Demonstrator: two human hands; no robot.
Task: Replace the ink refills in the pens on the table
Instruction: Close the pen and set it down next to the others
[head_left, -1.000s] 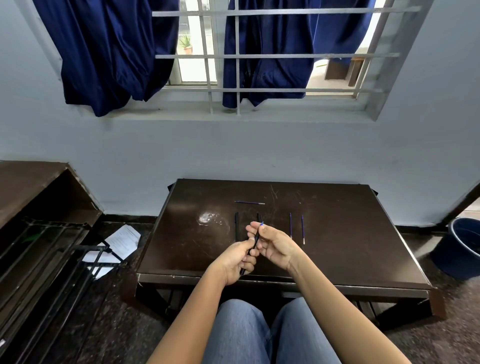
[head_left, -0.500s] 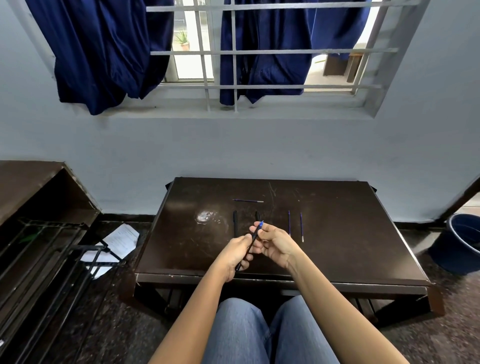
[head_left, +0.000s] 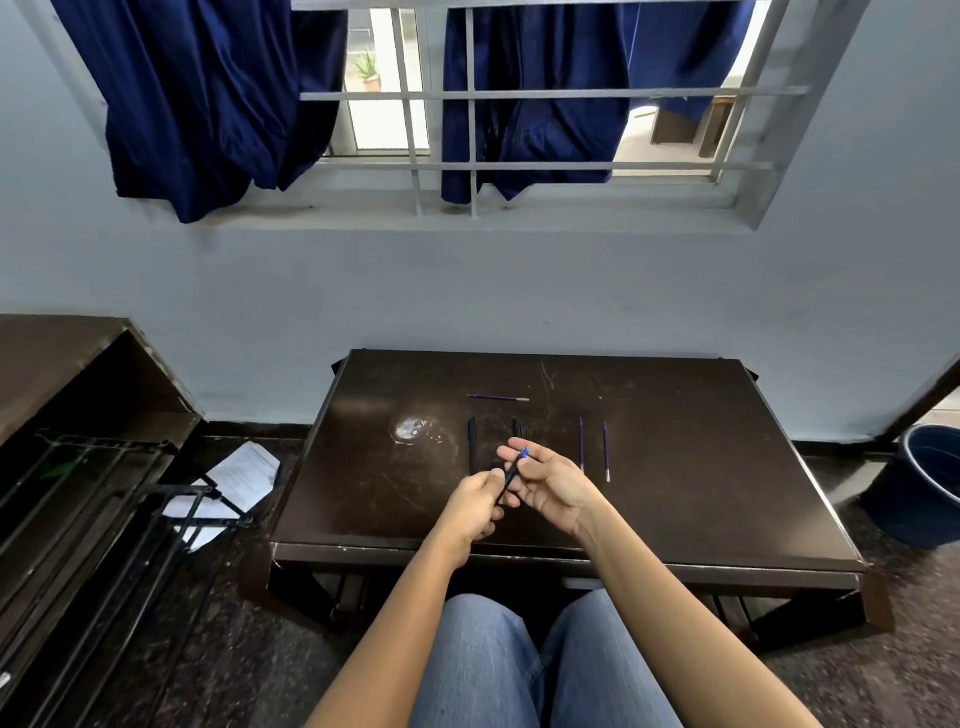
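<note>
I hold a black pen with a blue tip slanted above the dark brown table. My left hand grips its lower barrel. My right hand pinches its upper end near the blue tip. Behind my hands, a black pen lies on the table, and another black pen is partly hidden by my fingers. Two thin blue refills lie side by side to the right. A third refill lies crosswise further back.
A shiny wet-looking smear marks the table's left part. A dark shelf unit and metal racks stand to the left, with loose papers on the floor. A blue bucket sits at the right. The wall is just behind the table.
My hands and the pen have stayed in nearly the same spot above the table. My right fingers have shifted slightly around the blue tip; the view has tilted a little.
</note>
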